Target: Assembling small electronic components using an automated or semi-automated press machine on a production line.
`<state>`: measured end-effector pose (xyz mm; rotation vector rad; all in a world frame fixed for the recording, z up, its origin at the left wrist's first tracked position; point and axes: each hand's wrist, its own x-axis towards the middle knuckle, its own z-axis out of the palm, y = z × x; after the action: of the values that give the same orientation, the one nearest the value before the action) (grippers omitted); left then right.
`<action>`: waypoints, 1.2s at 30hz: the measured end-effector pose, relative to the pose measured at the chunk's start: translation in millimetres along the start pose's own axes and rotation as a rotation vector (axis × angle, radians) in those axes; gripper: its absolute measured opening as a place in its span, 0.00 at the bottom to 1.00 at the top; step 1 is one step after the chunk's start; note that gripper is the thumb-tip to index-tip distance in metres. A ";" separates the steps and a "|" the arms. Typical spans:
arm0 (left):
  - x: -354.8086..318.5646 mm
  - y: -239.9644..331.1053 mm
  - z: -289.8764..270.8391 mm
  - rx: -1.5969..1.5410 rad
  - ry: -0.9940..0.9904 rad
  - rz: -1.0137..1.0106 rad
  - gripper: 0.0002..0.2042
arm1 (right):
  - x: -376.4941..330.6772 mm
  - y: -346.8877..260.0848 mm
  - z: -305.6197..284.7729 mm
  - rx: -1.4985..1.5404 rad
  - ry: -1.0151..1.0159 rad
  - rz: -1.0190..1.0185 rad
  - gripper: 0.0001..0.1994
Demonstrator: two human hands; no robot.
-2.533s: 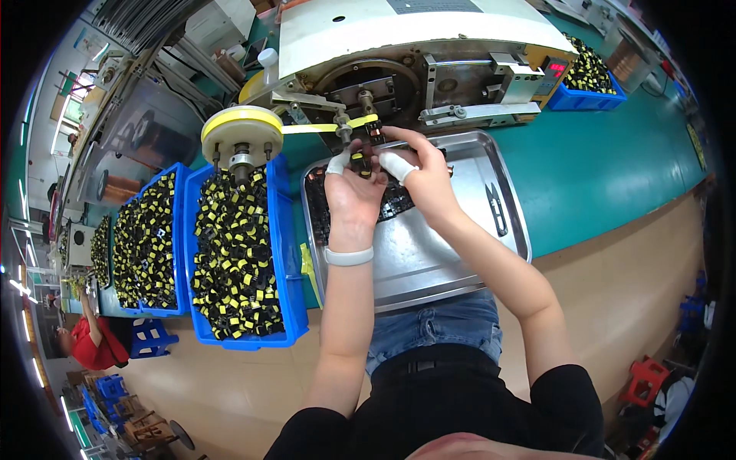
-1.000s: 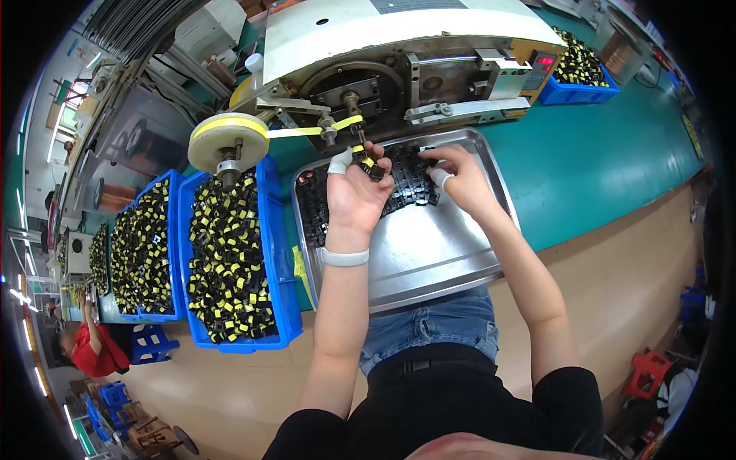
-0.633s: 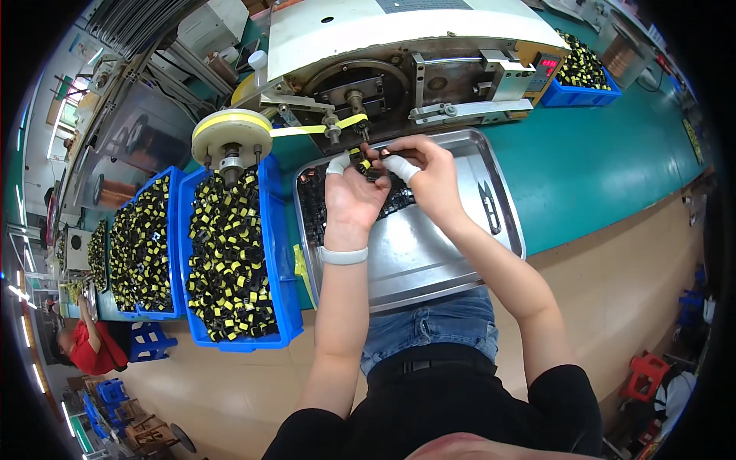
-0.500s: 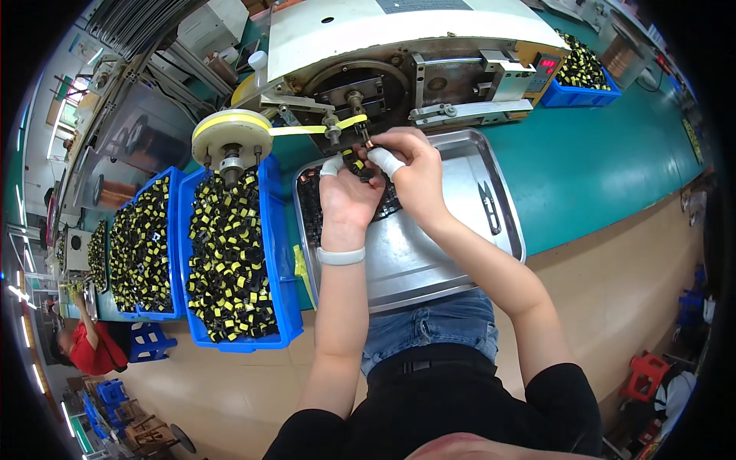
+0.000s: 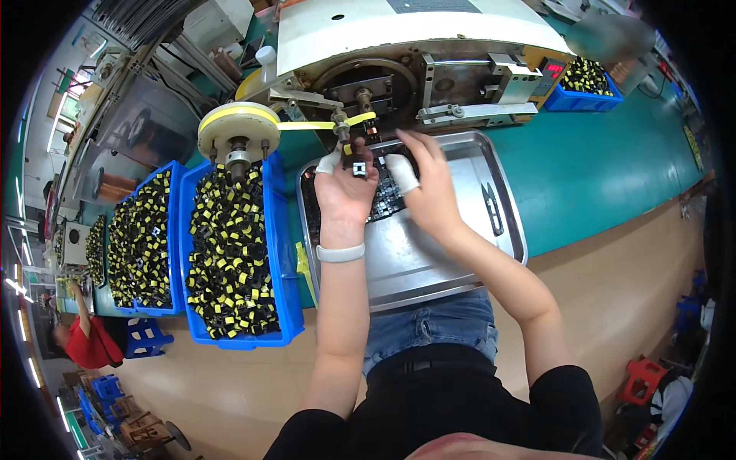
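1. Left hand (image 5: 343,198): palm up, below the machine's spindle (image 5: 364,100); thumb and fingers curled round small black parts (image 5: 349,149), yellow tape showing on one; a light grip should suit, firm enough that none drops.
2. Right hand (image 5: 433,190): above the tray (image 5: 429,272); thumb and forefinger apart, no part visible between them; best held clear of anything that turns.
3. Copper-wound part (image 5: 372,132): at the spindle's end, just beyond the left fingertips; probably wants to sit square, fully home.
4. Yellow tape (image 5: 310,125): strip drawn taut from its reel (image 5: 239,130) to beside that part; likely best flat and centred over the copper, without creases.
5. Loose black parts (image 5: 388,201): grouped in the tray; even rows should ease picking.
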<state>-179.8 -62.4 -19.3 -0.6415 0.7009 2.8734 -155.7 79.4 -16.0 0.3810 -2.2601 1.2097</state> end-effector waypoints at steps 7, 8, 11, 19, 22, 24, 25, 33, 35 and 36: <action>6.3 -3.4 -4.4 -0.181 -0.131 -0.056 0.12 | -31.6 41.0 -31.2 -0.474 -0.255 0.438 0.16; 7.1 -5.5 -4.1 -0.182 -0.132 -0.060 0.12 | -32.2 45.2 -28.9 -0.477 -0.253 0.440 0.16; 8.6 -9.7 -2.8 -0.112 -0.130 -0.058 0.13 | -31.6 50.9 -17.0 -0.496 -0.295 0.378 0.17; 10.2 -16.6 1.7 0.016 -0.241 -0.063 0.20 | -25.4 63.7 1.4 -0.461 -0.198 0.374 0.14; 5.2 -17.9 4.9 0.046 -0.313 -0.111 0.21 | -24.3 68.0 2.5 -0.381 -0.134 0.369 0.13; 4.3 -20.8 7.6 0.081 -0.354 -0.108 0.21 | -24.6 74.6 0.6 -0.316 -0.088 0.333 0.11; 3.8 -20.9 7.0 0.075 -0.354 -0.129 0.20 | -25.1 75.8 0.2 -0.313 -0.088 0.331 0.11; 1.2 -15.8 -4.8 -0.102 -0.364 -0.364 0.11 | -18.2 64.1 -17.5 -0.182 -0.058 0.319 0.06; 1.0 -14.2 -6.8 -0.124 -0.242 -0.297 0.10 | -9.4 37.8 -19.4 0.054 -0.058 0.375 0.05; 1.5 -11.5 -8.0 -0.125 -0.239 -0.295 0.10 | -7.1 29.8 -17.3 0.016 -0.012 0.175 0.05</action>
<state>-175.8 -55.9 -31.2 -0.3679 0.3610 2.6704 -158.6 110.3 -32.5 0.1994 -2.3353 1.3157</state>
